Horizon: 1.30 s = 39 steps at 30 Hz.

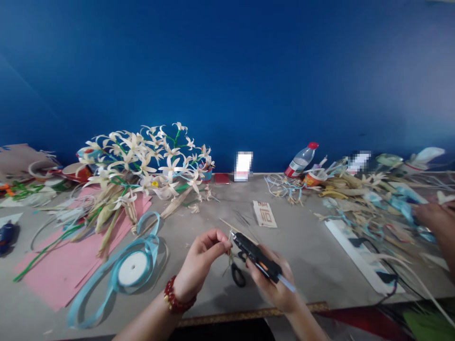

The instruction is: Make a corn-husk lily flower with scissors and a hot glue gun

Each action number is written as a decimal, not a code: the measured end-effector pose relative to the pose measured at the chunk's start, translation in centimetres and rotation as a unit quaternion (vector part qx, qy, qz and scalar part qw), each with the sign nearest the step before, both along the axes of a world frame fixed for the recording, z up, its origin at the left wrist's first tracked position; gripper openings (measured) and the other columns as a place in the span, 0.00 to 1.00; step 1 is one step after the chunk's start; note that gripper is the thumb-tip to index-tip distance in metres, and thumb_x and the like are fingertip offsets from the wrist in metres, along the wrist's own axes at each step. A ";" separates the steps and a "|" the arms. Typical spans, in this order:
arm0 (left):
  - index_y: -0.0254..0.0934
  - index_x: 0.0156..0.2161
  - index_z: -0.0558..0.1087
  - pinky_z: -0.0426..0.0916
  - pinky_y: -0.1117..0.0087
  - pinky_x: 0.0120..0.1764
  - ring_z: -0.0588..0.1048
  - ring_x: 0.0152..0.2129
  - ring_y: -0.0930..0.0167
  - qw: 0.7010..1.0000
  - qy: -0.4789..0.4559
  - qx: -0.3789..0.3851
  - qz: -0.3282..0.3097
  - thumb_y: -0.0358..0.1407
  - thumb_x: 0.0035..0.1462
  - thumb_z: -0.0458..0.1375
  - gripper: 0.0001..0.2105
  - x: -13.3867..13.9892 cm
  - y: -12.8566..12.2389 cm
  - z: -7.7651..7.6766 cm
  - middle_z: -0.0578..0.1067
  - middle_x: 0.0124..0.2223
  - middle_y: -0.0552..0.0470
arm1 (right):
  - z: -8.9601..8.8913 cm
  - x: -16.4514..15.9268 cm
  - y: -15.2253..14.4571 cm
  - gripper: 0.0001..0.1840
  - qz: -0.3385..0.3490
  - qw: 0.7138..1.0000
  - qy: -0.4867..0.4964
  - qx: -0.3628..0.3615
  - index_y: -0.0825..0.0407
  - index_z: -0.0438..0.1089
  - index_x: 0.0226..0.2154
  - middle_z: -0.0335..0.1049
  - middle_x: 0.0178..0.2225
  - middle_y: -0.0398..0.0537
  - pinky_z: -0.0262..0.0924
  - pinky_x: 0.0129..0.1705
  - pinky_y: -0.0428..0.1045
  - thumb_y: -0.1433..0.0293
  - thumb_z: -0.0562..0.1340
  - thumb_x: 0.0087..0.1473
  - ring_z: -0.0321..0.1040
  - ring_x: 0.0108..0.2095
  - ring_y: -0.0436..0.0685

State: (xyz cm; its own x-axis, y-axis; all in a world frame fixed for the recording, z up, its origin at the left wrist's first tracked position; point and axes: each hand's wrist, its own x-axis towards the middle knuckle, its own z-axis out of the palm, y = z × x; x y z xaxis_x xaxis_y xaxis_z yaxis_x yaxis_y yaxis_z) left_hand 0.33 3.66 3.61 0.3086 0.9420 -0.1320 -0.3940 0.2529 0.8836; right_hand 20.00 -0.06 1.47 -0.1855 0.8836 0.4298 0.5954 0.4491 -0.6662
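Note:
A black hot glue gun (254, 255) with a pale glue stick (286, 282) poking out of its back is gripped in my right hand (275, 284). Its nozzle points up and left, right at the fingertips of my left hand (206, 253). Thumb and forefinger of that hand are pinched on something small and pale, too fine to make out. Black-handled scissors (238, 275) lie on the table beneath, partly hidden by my hands. Just beyond the glue gun, thin sticks (245, 229) rest on the tabletop.
At left are blue ribbon on a spool (132, 268), pink paper (59, 279) and white husk-like flowers (170, 166). Toward the right stand a bottle (301, 161) and a white power strip (362, 258) with cables. Another person's hand (435, 220) is among scraps at far right.

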 end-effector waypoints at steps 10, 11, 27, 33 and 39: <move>0.35 0.29 0.72 0.61 0.68 0.40 0.68 0.30 0.70 0.995 -0.078 -0.034 0.045 0.36 0.55 0.65 0.09 -4.0 -0.9 -2.1 0.70 0.27 0.52 | -5.8 9.6 4.4 0.14 -0.246 0.894 -0.368 -0.074 0.51 0.68 0.45 0.78 0.29 0.51 0.58 0.24 0.48 0.65 0.58 0.57 0.76 0.26 0.61; 0.34 0.28 0.72 0.61 0.69 0.39 0.68 0.30 0.71 0.995 -0.076 -0.042 0.054 0.36 0.55 0.65 0.09 -4.4 -1.1 -2.6 0.70 0.28 0.52 | -6.0 10.4 4.7 0.14 -0.242 0.887 -0.386 -0.079 0.52 0.67 0.46 0.79 0.33 0.53 0.60 0.26 0.48 0.66 0.59 0.56 0.76 0.29 0.62; 0.35 0.28 0.72 0.62 0.70 0.39 0.68 0.31 0.71 0.989 -0.031 -0.015 0.145 0.37 0.54 0.66 0.10 -7.2 -0.6 -4.4 0.71 0.28 0.53 | -2.3 1.0 8.9 0.10 0.051 0.983 -0.144 -0.101 0.50 0.72 0.37 0.75 0.35 0.47 0.65 0.37 0.48 0.64 0.56 0.62 0.72 0.34 0.55; 0.35 0.27 0.71 0.62 0.69 0.39 0.69 0.30 0.70 0.990 -0.047 -0.019 0.130 0.36 0.51 0.67 0.10 -6.2 -1.1 -3.8 0.70 0.27 0.52 | -5.5 -9.8 16.0 0.07 0.032 0.980 -0.161 -0.116 0.50 0.74 0.39 0.77 0.37 0.49 0.63 0.43 0.49 0.71 0.59 0.61 0.73 0.40 0.57; 0.34 0.27 0.71 0.60 0.70 0.37 0.68 0.29 0.70 0.989 -0.045 -0.026 0.140 0.36 0.52 0.67 0.11 -7.9 -1.9 -4.5 0.70 0.27 0.52 | -7.5 -12.1 18.3 0.13 0.018 0.974 -0.159 -0.159 0.54 0.70 0.47 0.72 0.47 0.50 0.69 0.45 0.57 0.64 0.61 0.63 0.72 0.43 0.57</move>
State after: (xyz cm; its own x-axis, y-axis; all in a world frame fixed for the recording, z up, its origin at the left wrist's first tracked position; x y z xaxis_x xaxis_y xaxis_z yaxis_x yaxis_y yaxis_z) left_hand -7.58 1.74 -0.85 0.0498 0.9849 -0.1657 -0.5314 0.1666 0.8306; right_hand 7.93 18.19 -6.05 -0.2979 0.9533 0.0500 0.7825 0.2739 -0.5592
